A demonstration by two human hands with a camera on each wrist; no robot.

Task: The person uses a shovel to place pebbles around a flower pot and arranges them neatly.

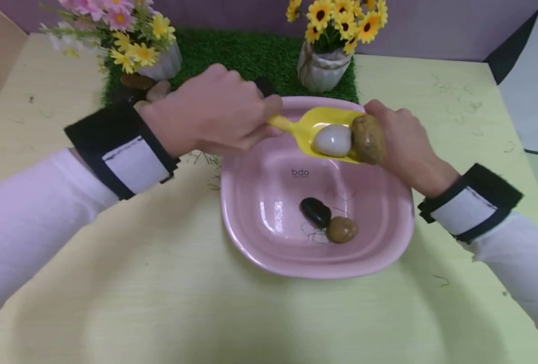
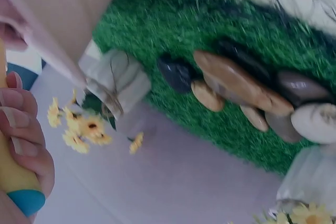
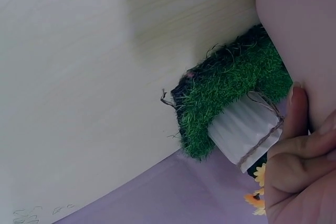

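My left hand (image 1: 223, 114) grips the handle of a yellow toy scoop (image 1: 304, 132); its teal-ended handle (image 2: 13, 177) shows in the left wrist view. The scoop is over the far half of a pink basin (image 1: 250, 250). A smooth white stone (image 1: 333, 140) lies in the scoop. Beside it, a larger brown stone (image 1: 368, 139) stands at the scoop's front edge, against my right hand (image 1: 407, 144). That hand's fingers (image 3: 296, 111) are curled, partly hidden behind the brown stone. Inside the basin lie a black stone (image 1: 315, 211) and a small brown stone (image 1: 341, 230).
Artificial grass (image 1: 223, 50) runs along the back of the table (image 1: 159, 303). On it are a pot of pink and yellow flowers (image 1: 134, 43), a pot of sunflowers (image 1: 325, 65) and several wet stones (image 2: 236, 80). Loose dark strands (image 1: 469, 106) are scattered on the table.
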